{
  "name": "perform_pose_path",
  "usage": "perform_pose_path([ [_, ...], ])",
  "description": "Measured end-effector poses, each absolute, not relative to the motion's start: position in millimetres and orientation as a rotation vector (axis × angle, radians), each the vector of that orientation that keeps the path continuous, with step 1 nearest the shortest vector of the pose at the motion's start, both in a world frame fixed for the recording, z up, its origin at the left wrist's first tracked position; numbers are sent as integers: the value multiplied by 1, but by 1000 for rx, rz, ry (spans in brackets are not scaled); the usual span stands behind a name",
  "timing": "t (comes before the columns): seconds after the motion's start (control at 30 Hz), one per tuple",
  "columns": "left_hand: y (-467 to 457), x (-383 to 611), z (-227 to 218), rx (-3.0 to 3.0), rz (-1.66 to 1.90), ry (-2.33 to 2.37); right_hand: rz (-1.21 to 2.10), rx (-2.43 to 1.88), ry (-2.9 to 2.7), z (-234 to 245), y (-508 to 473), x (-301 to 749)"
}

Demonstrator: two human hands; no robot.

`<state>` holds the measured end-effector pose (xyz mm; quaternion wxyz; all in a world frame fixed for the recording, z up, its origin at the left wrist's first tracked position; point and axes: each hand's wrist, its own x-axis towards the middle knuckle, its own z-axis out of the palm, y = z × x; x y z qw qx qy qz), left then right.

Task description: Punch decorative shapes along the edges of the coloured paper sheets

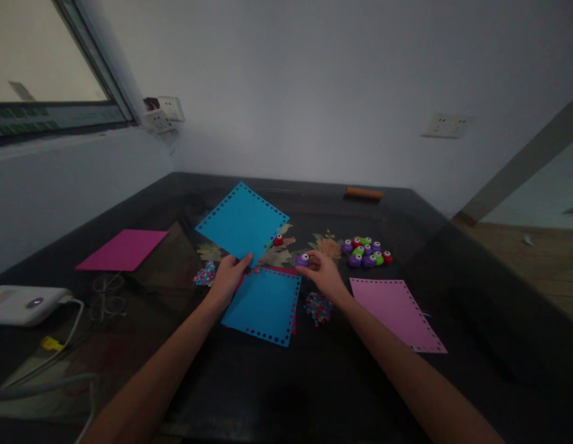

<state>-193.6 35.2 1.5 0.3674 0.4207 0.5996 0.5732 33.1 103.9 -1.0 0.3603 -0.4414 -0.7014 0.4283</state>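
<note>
My left hand is closed on the near corner of the raised blue sheet, thumb and fingers pinching its edge. The sheet slants up and away from that hand, one corner pointing off toward the wall. My right hand has its fingers curled round the small purple punch, which sits at the fingertips on the inner side, toward my left hand. Whether the punch is lifted or resting on the desk I cannot tell.

The two lie close. The pinched corner is just to the left of the punch, with a narrow gap between them, and the sheet's punched border runs away from that corner on both sides. The right hand is the nearer one to that free edge.

Under and between my hands lies a flat blue sheet, with a red edge showing beneath it. A confetti pile sits just under my right wrist, a pink sheet lies to its right, and a cluster of punches lies beyond its knuckles.
</note>
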Motion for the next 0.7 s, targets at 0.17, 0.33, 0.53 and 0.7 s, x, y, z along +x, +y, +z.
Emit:
perform_pose_path([
  [0.17, 36, -183, -7, 1123, 1417, 1537, 1260, -1106, -1599, 3, 93, 68],
  [0.33, 32, -167, -2, 1153, 1329, 1545, 1546, -1030, -1321, 17, 67, 90],
  [0.53, 30, -133, 20, 1195, 1204, 1502, 1762, -958, -1027, 26, 41, 106],
  [0.7, 20, -94, 23, 1179, 1184, 1499, 1832, -880, -867, 25, 35, 108],
])
